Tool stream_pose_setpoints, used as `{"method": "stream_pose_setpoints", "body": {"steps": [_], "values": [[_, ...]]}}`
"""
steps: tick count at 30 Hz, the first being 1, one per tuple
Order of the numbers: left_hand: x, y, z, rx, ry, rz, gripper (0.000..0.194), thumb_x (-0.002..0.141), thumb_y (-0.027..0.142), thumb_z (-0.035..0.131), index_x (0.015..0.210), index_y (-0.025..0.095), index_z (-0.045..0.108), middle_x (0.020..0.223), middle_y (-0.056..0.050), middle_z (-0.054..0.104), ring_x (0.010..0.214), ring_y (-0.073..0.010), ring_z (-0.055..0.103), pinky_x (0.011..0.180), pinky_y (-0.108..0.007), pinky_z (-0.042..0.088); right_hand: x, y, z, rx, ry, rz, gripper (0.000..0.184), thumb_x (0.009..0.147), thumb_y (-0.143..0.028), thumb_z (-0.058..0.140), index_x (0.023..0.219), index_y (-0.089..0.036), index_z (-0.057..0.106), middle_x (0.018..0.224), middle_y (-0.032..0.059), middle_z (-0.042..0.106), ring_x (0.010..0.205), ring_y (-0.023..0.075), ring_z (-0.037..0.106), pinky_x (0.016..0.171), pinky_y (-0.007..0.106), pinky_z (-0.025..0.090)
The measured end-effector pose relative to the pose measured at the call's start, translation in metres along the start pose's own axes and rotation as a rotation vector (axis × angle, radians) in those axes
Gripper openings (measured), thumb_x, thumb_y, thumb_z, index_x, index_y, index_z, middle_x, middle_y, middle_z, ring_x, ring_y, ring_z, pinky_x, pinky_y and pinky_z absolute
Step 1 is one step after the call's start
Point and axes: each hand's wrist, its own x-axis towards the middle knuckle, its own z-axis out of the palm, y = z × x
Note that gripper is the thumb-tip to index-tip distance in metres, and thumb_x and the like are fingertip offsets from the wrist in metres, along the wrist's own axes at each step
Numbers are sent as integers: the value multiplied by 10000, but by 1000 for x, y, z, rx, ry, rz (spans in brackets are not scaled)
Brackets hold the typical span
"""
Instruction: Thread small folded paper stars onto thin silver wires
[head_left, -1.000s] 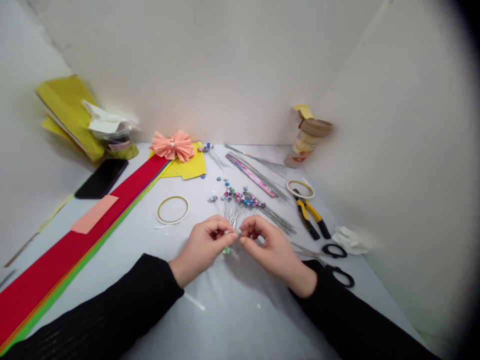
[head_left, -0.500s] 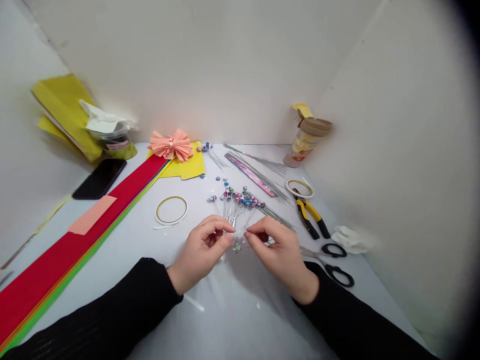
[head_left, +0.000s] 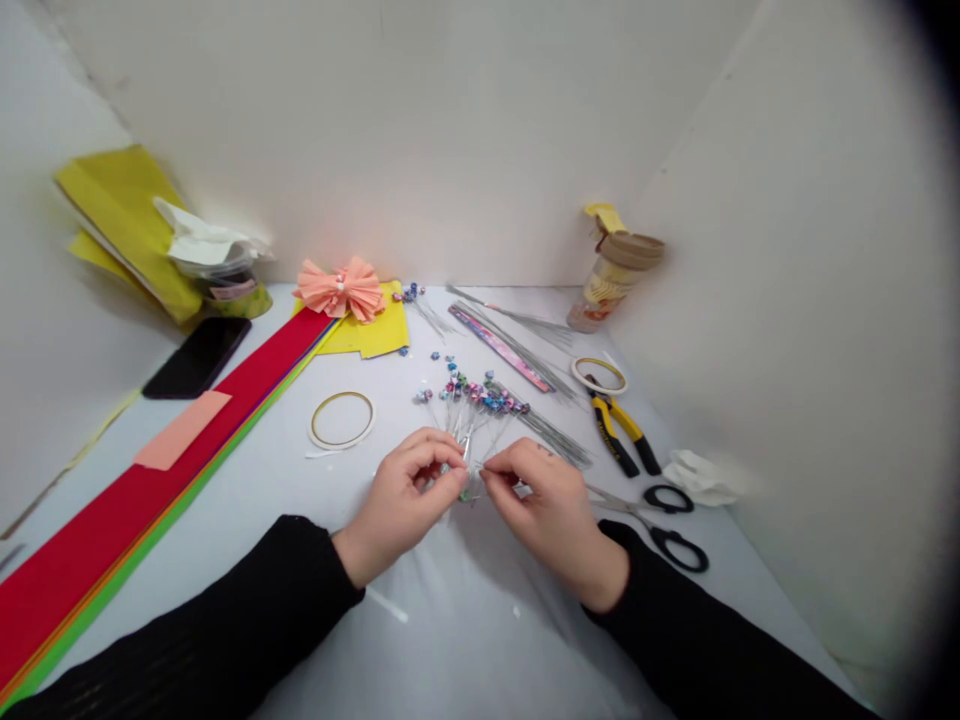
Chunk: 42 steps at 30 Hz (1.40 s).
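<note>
My left hand (head_left: 405, 490) and my right hand (head_left: 544, 500) meet fingertip to fingertip over the white table (head_left: 465, 620). Both pinch a thin silver wire with a small green bead (head_left: 466, 493) between them. Just beyond the fingertips lies a bunch of wires tipped with small coloured beads (head_left: 476, 398). Both arms wear black sleeves.
A tape ring (head_left: 341, 420) lies left of the hands. Red and coloured paper sheets (head_left: 150, 480) run along the left, with a black phone (head_left: 196, 357) beside them. A peach paper flower (head_left: 341, 288), loose wires (head_left: 551, 432), yellow pliers (head_left: 622, 435), scissors (head_left: 664, 520) and a lidded cup (head_left: 611, 285) lie further back and right.
The hands drew slightly apart half a second ago and have closed together again on the wire with the green bead. Nothing else on the table has moved.
</note>
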Motion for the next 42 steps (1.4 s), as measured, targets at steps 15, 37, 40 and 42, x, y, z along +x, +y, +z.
{"method": "stream_pose_setpoints", "body": {"steps": [15, 37, 40, 42], "values": [[0, -1, 3, 31, -51, 43, 92, 793, 167, 578, 727, 167, 642, 907, -58, 599, 742, -140, 572, 611, -244, 429, 5, -6, 1, 259, -41, 129, 106, 766, -101, 559, 792, -171, 633, 694, 14, 601, 637, 136, 561, 602, 242, 452], [1, -1, -2, 131, -42, 172, 95, 808, 141, 571, 760, 165, 650, 909, -60, 613, 768, -138, 599, 633, -239, 457, 4, -4, 2, 343, -83, 135, 122, 794, -98, 549, 710, -186, 566, 674, -11, 548, 653, 128, 523, 629, 242, 410], [2, -1, -3, 80, 19, 144, 124, 841, 158, 542, 835, 168, 665, 936, -74, 620, 839, -159, 617, 656, -251, 480, 5, -3, -1, 360, -65, 156, 126, 809, -105, 552, 715, -189, 566, 683, -10, 550, 658, 130, 522, 637, 247, 413], [2, -1, -4, 70, 66, 146, 150, 849, 143, 520, 865, 172, 667, 949, -79, 622, 887, -169, 620, 661, -251, 489, 5, -2, -1, 359, -51, 157, 125, 812, -109, 555, 719, -190, 567, 688, -9, 553, 658, 131, 520, 640, 251, 413]]}}
